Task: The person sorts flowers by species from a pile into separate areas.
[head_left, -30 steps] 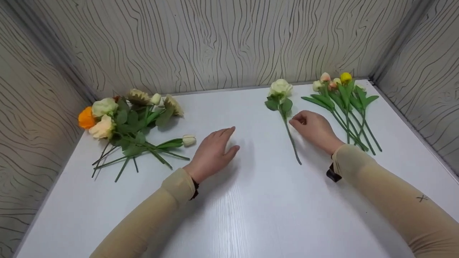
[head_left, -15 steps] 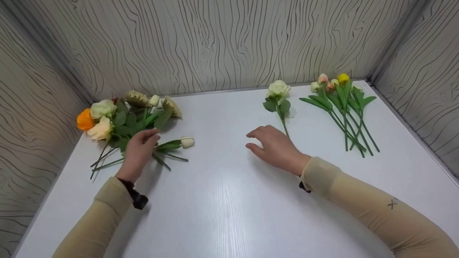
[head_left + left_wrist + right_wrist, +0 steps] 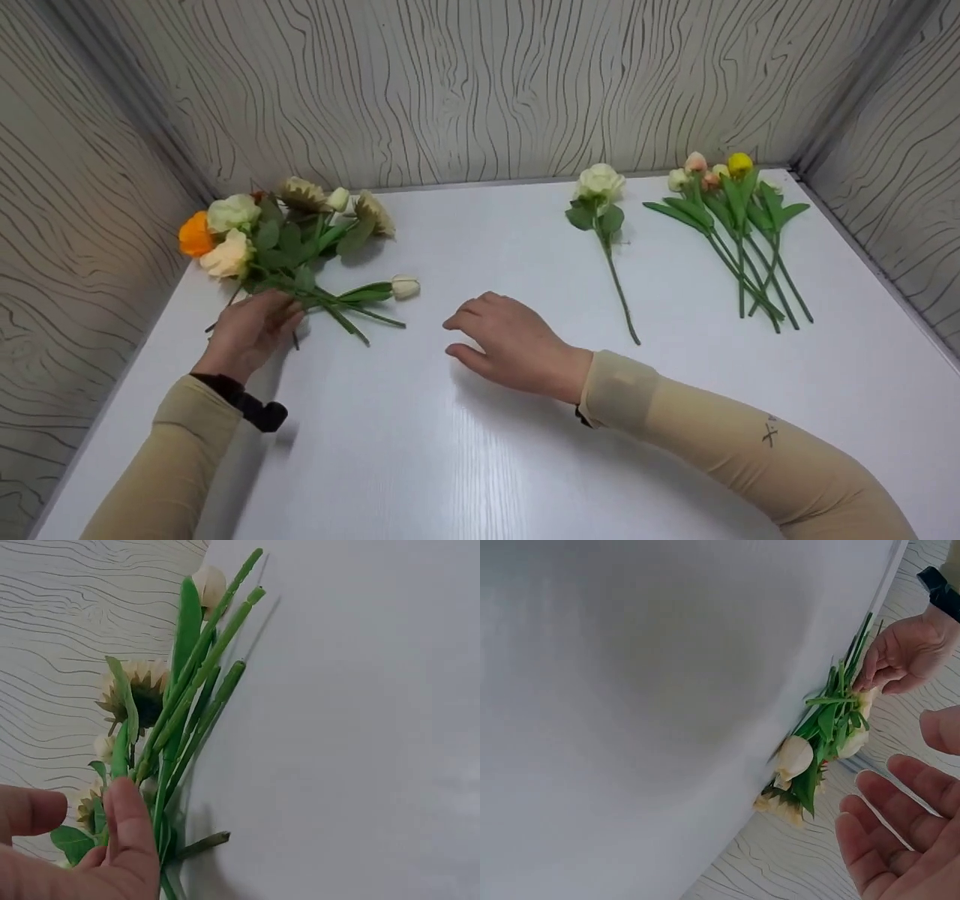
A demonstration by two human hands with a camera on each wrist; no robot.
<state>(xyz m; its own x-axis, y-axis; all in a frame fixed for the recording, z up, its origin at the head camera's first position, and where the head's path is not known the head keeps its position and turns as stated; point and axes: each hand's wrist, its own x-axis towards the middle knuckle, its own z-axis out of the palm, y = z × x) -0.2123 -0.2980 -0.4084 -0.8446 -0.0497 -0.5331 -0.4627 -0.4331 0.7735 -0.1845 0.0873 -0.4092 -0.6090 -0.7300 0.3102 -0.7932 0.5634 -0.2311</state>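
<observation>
At the left, my left hand (image 3: 251,330) reaches in at the stems of a mixed pile of artificial flowers. Its fingertips are right at the stems, and in the left wrist view the thumb stands apart from the fingers. The pile has an orange bloom (image 3: 196,235), a pale green rose (image 3: 233,214), a peach rose (image 3: 227,255) and cream sunflower-like heads (image 3: 374,214). A white tulip (image 3: 405,286) points right out of the pile. My right hand (image 3: 514,345) hovers over the middle of the white table, fingers loosely bent and holding nothing.
A single white rose (image 3: 600,184) lies at the right of centre, its stem toward me. Farther right is a bunch of tulips with a yellow one (image 3: 740,165) and several pink and white ones. Wood-grain panels (image 3: 480,90) wall the white table (image 3: 480,465) at the back and sides.
My left hand has gone left from the middle to the stems of the mixed pile. My right hand has left the white rose's stem and come left to the middle.
</observation>
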